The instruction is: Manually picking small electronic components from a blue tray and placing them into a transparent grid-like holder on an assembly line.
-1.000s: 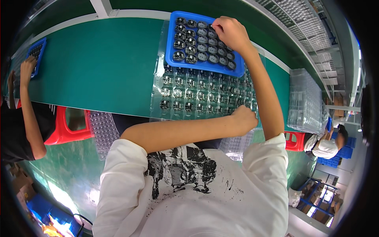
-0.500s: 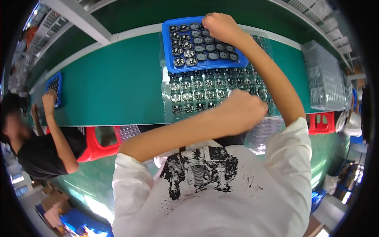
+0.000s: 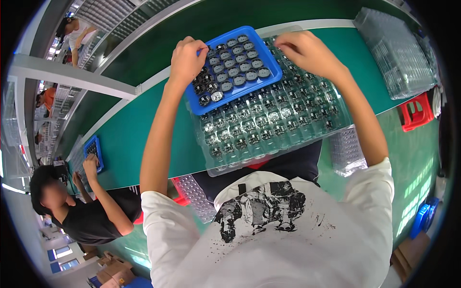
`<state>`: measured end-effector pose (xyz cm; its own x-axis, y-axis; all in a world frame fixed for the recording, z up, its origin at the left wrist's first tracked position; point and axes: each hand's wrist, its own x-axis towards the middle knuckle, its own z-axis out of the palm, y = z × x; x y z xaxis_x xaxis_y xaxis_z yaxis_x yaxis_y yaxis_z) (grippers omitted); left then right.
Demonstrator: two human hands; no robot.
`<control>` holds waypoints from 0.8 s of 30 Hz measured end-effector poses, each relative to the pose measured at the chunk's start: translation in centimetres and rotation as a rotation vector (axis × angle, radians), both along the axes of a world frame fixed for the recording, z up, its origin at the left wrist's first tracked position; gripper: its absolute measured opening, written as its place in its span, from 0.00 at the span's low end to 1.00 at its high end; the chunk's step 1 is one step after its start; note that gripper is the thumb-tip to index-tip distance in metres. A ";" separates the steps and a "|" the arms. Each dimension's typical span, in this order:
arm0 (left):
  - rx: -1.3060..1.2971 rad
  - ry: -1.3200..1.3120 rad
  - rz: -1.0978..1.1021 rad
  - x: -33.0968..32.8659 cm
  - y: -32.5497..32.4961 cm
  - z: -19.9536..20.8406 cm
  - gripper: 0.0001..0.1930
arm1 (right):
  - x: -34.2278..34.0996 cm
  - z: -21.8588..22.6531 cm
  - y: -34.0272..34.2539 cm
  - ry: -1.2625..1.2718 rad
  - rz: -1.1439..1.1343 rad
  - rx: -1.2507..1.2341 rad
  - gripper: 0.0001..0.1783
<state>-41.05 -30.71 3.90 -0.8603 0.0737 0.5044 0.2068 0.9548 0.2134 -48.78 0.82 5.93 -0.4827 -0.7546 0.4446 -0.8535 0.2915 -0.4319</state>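
We hold both bare arms (image 3: 161, 129) out in front. Our left hand (image 3: 186, 62) is up with its fingers (image 3: 196, 46) curled. Our right hand (image 3: 309, 53), well apart from it, points inward, its fingers bent too.

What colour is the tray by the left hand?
The tray is blue; head view shows it.

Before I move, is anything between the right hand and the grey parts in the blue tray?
Only the right rim of the blue tray lies between the right hand and the grey parts; nothing else visible does. The left hand covers the tray's far-left corner, away from that side.
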 end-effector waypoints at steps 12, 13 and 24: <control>-0.046 -0.053 0.009 0.1 0.5 -0.6 0.02 | 6.6 -1.4 12.2 -0.362 -0.425 -0.026 0.06; -0.053 -0.048 0.010 0.2 0.5 -0.6 0.03 | 7.0 -1.6 12.4 -0.376 -0.425 -0.019 0.06; -0.085 -0.020 -0.038 0.4 -0.1 -0.4 0.03 | 9.2 -1.5 11.8 -0.376 -0.318 0.025 0.05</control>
